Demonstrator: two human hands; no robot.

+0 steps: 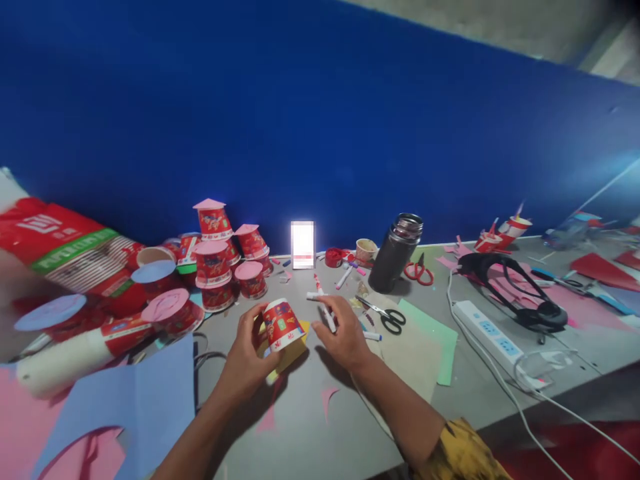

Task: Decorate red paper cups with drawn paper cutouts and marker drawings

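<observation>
My left hand is closed around a red printed paper cup, which is tilted with its white-rimmed end toward me. A yellow sheet of paper shows beneath and behind the cup. To the right, my right hand hovers low over the table, thumb and index finger apart. A white marker shows in the gap between them, and another marker lies by the index fingertip. Whether the fingers touch either marker is hard to see. A blue-capped marker sticks out beside the hand.
At left stand stacked red cups topped with pink paper, near a red plastic bag. Black-handled scissors, a dark thermos, green paper, a power strip and a black headset are at right.
</observation>
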